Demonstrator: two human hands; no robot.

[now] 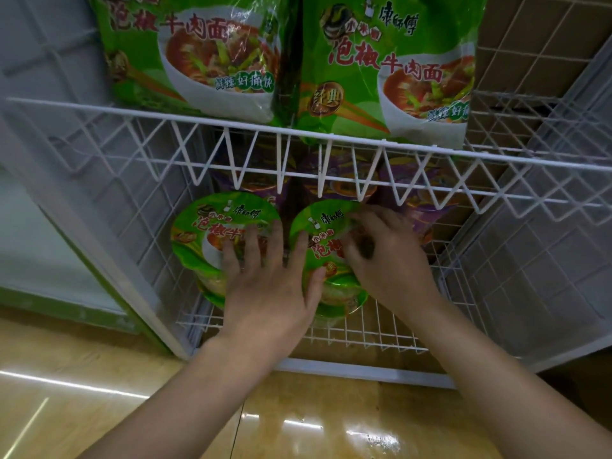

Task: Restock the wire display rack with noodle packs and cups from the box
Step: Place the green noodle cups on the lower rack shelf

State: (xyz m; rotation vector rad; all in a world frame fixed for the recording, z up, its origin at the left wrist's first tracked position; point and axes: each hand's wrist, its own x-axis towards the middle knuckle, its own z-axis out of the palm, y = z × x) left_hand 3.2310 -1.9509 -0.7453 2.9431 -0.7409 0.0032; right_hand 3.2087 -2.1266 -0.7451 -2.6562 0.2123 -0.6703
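Both hands reach into the lower shelf (364, 332) of the white wire rack (331, 140). The left hand (268, 286) lies flat, palm down, with its fingers (251, 243) straight and spread. They rest on the lid of the left green cup (212, 233), while its thumb touches the near rim of the right green cup (324, 226). The right hand (387, 260) grips that right cup from the right side, fingers curled over its lid.

The two cups stand side by side, just apart, in the middle of the shelf towards its front edge. Behind them, along the back edge, stand purple cups (334, 183), partly hidden by the zigzag front wire of the upper shelf. On that upper shelf two green noodle packs (390, 71) stand upright next to each other, leaning against the front rail. Brown cardboard (530, 44) shows through the mesh on the right side. Glossy wooden floor (99, 392) lies below the rack.
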